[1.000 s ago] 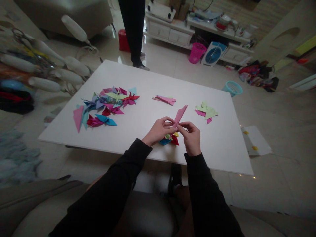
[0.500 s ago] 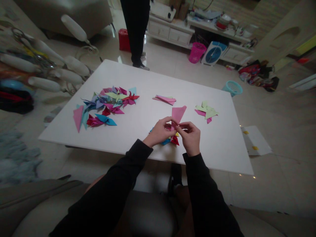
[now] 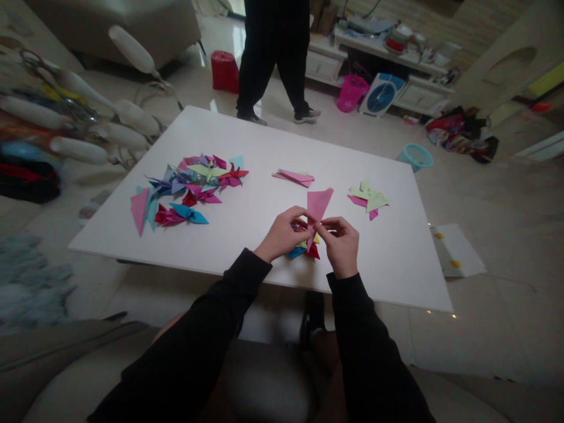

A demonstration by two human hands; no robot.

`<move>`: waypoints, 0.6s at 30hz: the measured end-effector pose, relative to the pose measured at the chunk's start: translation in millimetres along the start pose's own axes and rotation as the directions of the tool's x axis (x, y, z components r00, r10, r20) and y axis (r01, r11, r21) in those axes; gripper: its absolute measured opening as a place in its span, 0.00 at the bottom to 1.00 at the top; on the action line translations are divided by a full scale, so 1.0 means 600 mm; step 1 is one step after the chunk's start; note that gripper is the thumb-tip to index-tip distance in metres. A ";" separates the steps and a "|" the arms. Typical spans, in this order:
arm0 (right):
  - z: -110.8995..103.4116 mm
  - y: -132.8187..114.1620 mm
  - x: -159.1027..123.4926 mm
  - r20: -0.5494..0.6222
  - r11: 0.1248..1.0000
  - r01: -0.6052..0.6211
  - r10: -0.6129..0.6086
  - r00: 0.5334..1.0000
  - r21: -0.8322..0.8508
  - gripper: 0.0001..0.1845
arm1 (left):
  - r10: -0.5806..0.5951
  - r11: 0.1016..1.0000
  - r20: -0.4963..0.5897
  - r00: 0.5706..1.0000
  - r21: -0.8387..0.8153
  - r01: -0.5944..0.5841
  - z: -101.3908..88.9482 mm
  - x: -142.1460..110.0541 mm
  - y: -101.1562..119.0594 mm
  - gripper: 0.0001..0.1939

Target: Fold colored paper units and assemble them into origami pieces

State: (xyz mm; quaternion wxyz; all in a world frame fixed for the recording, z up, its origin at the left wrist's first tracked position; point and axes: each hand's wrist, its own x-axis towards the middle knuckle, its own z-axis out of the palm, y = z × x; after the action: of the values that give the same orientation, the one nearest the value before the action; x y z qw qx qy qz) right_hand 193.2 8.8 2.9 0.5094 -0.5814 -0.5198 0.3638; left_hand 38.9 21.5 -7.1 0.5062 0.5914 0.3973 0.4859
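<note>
The person holds a pink folded paper (image 3: 317,205) above the near part of the white table (image 3: 264,141), between both hands. The left hand (image 3: 284,235) pinches the lower part of the paper from the left side, and the right hand (image 3: 341,244) pinches it from the right, so each grip is closed on the same narrow lower end. The wide triangular flap stands upward, free of the fingers. How exactly the fingertips lie on the fold is hard to see, because the picture is dark and the fingers overlap there.

Directly under the hands a small heap of finished folded pieces (image 3: 304,249) in blue, red and yellow rests on the table. To the left lies a big pile of coloured folded papers (image 3: 189,188), behind the hands a pink stack (image 3: 294,177), and to the right some light green and pink pieces (image 3: 369,200).

The risk here is probably in the crease. Both grips sit very close together on a thin point, so a small twist of one hand could tear the paper or set the fold crooked. The free flap can also bend if a finger pushes it. If the hands sink lower, the sleeves or wrists may push the small heap toward the near table edge. Another person (image 3: 273,59) is standing just beyond the far side of the table and could bump it.
</note>
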 end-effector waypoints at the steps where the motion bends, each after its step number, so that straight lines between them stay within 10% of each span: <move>1: 0.000 0.000 0.000 0.003 1.000 -0.001 0.001 1.000 0.000 0.10 | 0.003 1.000 0.004 1.000 -0.001 -0.003 0.000 0.000 0.000 0.10; 18: 0.000 0.006 0.001 0.002 1.000 -0.020 0.020 1.000 0.002 0.11 | -0.138 0.980 -0.024 0.990 -0.146 0.134 0.003 0.001 -0.002 0.22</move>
State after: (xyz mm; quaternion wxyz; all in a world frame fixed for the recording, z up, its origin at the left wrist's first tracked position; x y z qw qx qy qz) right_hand 194.2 9.4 -0.6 0.5059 -0.5856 -0.5141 0.3699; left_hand 40.5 22.0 -8.1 0.5729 0.5165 0.4091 0.4876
